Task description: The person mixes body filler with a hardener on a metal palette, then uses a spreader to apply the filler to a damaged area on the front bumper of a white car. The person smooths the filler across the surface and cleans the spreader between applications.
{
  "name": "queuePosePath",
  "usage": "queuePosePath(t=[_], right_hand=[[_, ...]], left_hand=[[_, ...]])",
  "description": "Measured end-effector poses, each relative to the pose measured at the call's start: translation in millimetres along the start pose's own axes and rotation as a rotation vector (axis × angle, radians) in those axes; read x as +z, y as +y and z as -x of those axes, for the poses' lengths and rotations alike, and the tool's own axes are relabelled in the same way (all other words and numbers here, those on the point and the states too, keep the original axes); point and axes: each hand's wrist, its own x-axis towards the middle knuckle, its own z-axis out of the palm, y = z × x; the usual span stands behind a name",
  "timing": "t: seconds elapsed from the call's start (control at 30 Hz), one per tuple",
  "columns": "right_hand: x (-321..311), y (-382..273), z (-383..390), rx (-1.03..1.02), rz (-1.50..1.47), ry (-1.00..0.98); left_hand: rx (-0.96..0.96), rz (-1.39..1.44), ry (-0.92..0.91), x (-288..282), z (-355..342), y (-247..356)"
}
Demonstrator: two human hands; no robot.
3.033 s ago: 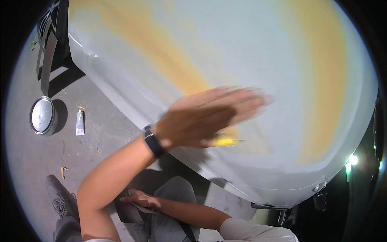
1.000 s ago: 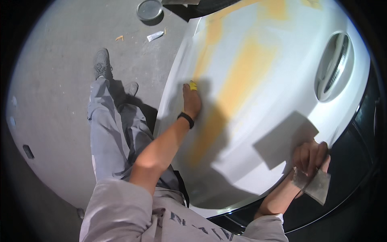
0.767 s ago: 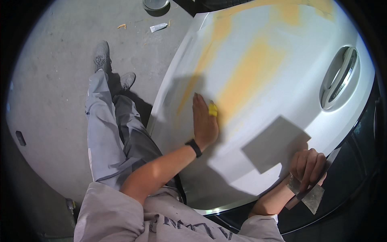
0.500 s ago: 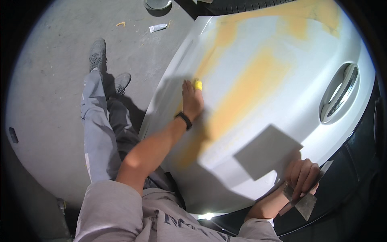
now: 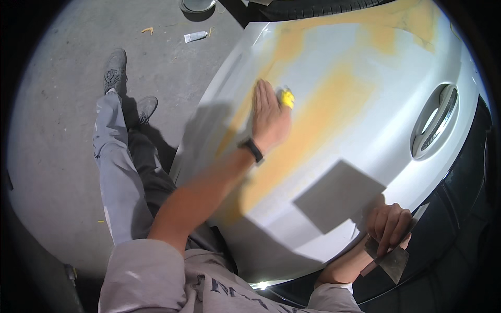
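Observation:
My left hand, with a black band on its wrist, lies palm down on a white car panel. Its fingers are stretched out along a narrow yellow filler streak. Something bright yellow is on the thumb; whether it is a wrap or a lump I cannot tell. Wider sanded-looking yellow filler patches run beside the hand. Over the panel's near right edge, my right hand is closed round thin flat metal spreaders. A dark square shadow falls on the panel beside it.
A chrome-trimmed oval opening sits at the panel's right. A tyre lies beyond the far edge. On the grey floor are a white tube, an orange scrap and a round tin. My legs are at left.
My left hand has slid right and slightly away across the panel, its fingers straighter. My right hand keeps its hold on the spreaders. The whole view has shifted slightly.

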Motion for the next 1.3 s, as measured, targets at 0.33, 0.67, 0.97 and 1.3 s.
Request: queuePosePath(t=[0.33, 0.67, 0.97, 1.3], right_hand=[[-0.8, -0.1, -3.1, 0.012, 0.019, -0.014], [10.1, 0.6, -1.8, -0.008, 0.153, 0.106], [22.0, 4.9, -0.2, -0.002, 0.302, 0.299], [40.1, -0.8, -9.8, 0.144, 0.259, 0.362]], left_hand=[[0.095, 0.129, 0.123, 16.1, -22.5, 27.2], [-0.024, -0.46, -0.172, -17.6, 58.8, -176.8], [-0.139, 0.164, 0.056, -13.4, 173.5, -132.4], [-0.208, 0.147, 0.006, -20.7, 140.0, -203.2]])
